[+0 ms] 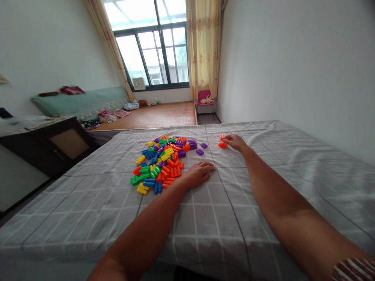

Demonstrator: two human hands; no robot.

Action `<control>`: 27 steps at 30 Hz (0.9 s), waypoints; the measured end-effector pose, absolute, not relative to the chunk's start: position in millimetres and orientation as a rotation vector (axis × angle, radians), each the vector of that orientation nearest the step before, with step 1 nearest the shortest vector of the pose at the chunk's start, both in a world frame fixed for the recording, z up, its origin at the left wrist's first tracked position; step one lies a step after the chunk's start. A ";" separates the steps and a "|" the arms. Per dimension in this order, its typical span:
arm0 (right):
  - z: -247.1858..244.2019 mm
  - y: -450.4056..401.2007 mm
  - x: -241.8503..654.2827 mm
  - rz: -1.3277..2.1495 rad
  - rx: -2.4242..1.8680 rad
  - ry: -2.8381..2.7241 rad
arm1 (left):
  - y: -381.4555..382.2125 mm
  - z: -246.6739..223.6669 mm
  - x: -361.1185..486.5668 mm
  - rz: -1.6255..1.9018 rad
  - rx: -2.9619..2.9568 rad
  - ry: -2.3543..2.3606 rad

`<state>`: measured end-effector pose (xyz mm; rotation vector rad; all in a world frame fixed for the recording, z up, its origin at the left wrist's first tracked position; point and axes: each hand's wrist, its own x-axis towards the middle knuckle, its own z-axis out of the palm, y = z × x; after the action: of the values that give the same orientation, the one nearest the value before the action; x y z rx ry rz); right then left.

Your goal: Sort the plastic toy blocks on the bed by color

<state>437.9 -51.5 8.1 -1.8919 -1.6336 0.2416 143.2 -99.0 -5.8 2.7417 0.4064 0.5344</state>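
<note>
A heap of small plastic building pieces [159,164] in orange, green, blue, yellow and purple lies on a grey checked bedsheet [222,218]. My left hand [200,173] rests flat on the sheet, fingers spread, right beside the heap's near right edge. My right hand [236,142] reaches farther out and to the right, its fingertips on two or three orange pieces [222,144] set apart from the heap. Two purple pieces [202,148] lie between the heap and those orange ones.
A white wall runs along the right of the bed. A dark wooden cabinet [55,146] stands at the left. Farther back are a low platform with a green mattress [79,102], a small pink chair [205,99] and a curtained window [155,47].
</note>
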 end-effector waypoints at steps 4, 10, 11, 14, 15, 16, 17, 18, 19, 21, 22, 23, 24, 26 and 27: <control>1.1 -45.2 433.4 0.199 -1.992 -1.716 | -100.2 -4.6 142.8 0.523 2.745 0.418; -3.3 -52.2 475.4 0.257 -2.186 -1.599 | -100.8 -3.9 142.6 0.526 2.744 0.426; -5.2 -54.7 485.6 0.190 -2.237 -1.534 | -100.8 -3.7 142.6 0.525 2.743 0.419; -14.5 -59.1 504.9 -0.076 -2.262 -1.392 | -100.7 -3.6 142.8 0.532 2.737 0.418; -17.8 -58.9 506.6 -0.145 -2.230 -1.383 | -100.6 -3.8 142.9 0.536 2.735 0.422; -20.6 -58.1 506.2 -0.197 -2.193 -1.387 | -100.5 -4.1 142.9 0.538 2.733 0.426; -22.8 -56.9 504.5 -0.238 -2.160 -1.392 | -100.5 -4.4 142.9 0.540 2.731 0.430; -24.4 -55.8 502.2 -0.271 -2.137 -1.388 | -100.4 -4.7 142.9 0.541 2.729 0.434; -25.2 -54.9 499.9 -0.292 -2.131 -1.373 | -100.4 -4.9 142.8 0.541 2.727 0.436; -25.7 -55.2 497.2 -0.289 -2.179 -1.313 | -100.4 -5.1 142.7 0.540 2.725 0.438; -25.5 -56.3 496.8 -0.266 -2.222 -1.275 | -100.4 -5.0 142.7 0.538 2.726 0.436; -25.4 -57.8 496.9 -0.232 -2.265 -1.241 | -100.4 -4.9 142.6 0.537 2.728 0.434; -25.2 -59.5 497.1 -0.195 -2.300 -1.218 | -100.4 -4.7 142.6 0.534 2.731 0.431; -24.7 -62.2 496.8 -0.141 -2.340 -1.198 | -100.6 -4.4 142.4 0.529 2.735 0.432; -24.4 -62.9 495.8 -0.129 -2.348 -1.197 | -100.8 -4.3 142.4 0.529 2.736 0.434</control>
<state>495.8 -62.9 -24.4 -2.3476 -1.1966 -0.1293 142.4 -100.8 -4.3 2.7358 0.4344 0.5288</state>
